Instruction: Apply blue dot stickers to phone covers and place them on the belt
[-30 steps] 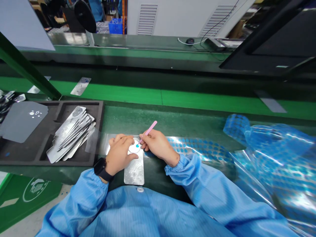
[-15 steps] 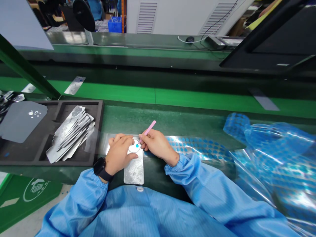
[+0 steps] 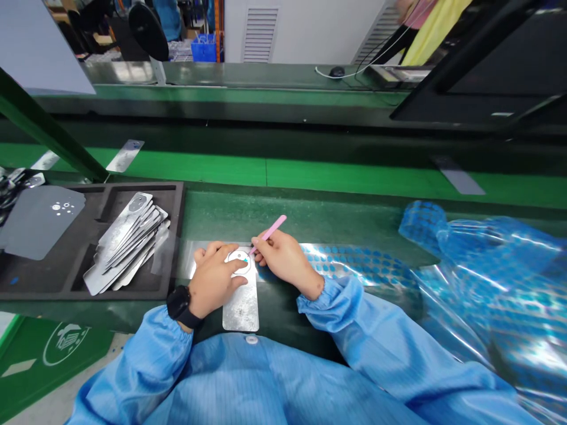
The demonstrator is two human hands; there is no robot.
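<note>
The left hand (image 3: 215, 274) lies flat with its grip released, fingers resting over a white ring (image 3: 240, 262) on a brushed metal plate (image 3: 240, 310) near the counter's (image 3: 292, 215) near edge. The right hand (image 3: 286, 258) has a clenched grip on pink tweezers (image 3: 273, 229), their tips at the ring. A foam tray (image 3: 177, 236) of stacked plates (image 3: 126, 245) sits left; blue-dotted film (image 3: 354, 262) lies right.
</note>
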